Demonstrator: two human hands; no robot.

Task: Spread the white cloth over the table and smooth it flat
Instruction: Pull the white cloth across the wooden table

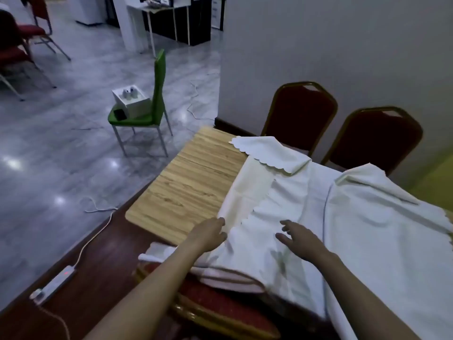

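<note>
A white cloth [348, 224] with scalloped edges lies bunched and folded over the right part of a light wooden table [186, 187]. The table's left part is bare wood. A folded-over corner [267, 153] rests near the far edge. My left hand [208, 234] lies at the cloth's near left edge, fingers touching the fabric. My right hand [299, 239] hovers over the cloth's middle with fingers spread. Neither hand grips anything I can see. Part of the cloth hangs off the near edge over a red chair seat [220, 303].
Two dark red chairs [301, 111] [377, 138] stand behind the table against the wall. A green chair [147, 111] with a white box stands on the shiny floor at left. A power strip [54, 283] and cable lie on the floor near left.
</note>
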